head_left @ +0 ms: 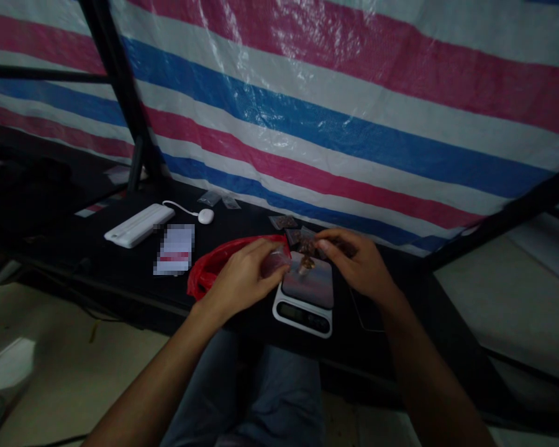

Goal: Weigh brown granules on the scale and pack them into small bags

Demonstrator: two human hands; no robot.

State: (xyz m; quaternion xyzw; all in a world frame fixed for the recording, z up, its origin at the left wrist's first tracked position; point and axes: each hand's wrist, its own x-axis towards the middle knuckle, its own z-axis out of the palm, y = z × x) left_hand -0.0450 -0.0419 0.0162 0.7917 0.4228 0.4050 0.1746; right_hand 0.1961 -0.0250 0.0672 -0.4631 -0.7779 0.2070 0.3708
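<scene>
A small white digital scale (302, 318) with a shiny metal plate stands in front of me. On its plate rests a small pile of brownish-gold bits (306, 263). My left hand (245, 273) reaches in from the left side, its fingers and thumb curled around a clear plastic bag (274, 259). Beyond the plate, my right hand (356, 257) pinches the edge of a small clear bag with brown contents (307, 242). Another such packet (283, 221) lies farther back. Under and beside my left hand is a red plastic bag (209, 267).
On the black table (135, 273) to the left are a white oblong device (140, 225), a round white piece on a cord (205, 216) and a blurred-out card or screen (174, 249). Flat clear packets (209, 197) lie behind. A striped plastic sheet (307, 136) hangs at the back.
</scene>
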